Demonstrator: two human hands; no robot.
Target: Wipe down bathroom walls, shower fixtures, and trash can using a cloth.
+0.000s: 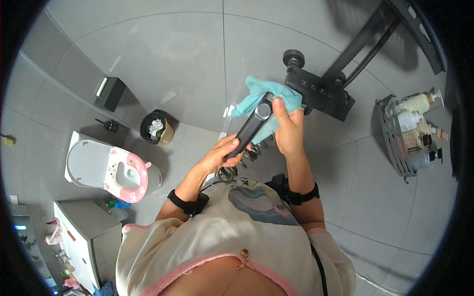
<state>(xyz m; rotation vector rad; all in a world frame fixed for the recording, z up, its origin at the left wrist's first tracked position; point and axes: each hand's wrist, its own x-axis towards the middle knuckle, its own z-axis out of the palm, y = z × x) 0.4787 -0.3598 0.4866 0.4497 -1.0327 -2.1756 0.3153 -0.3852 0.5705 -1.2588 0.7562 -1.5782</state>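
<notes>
Head view: we find both hands raised before the chest, near the grey tiled wall (177, 59). The left hand (222, 154) comes up from the lower left, forearm slanting toward the middle; its grip is wrapped around the lower end of a black handheld sprayer (250, 130), thumb laid along the near side. We record the sprayer tilted, its round-tipped upper end to the upper right, lying against a teal cloth (253, 91).

The right hand (289, 129) stands nearly upright on its forearm, thumb pointing up over the cloth; its grip is closed on the cloth. We cannot tell how its fingers lie, as the cloth hides them.

We note a coiled dark hose (253, 152) just below the sprayer, a black wall fixture (320, 92) beyond the cloth, and a rack of bottles (396, 143) at the right, well apart from both hands.
</notes>
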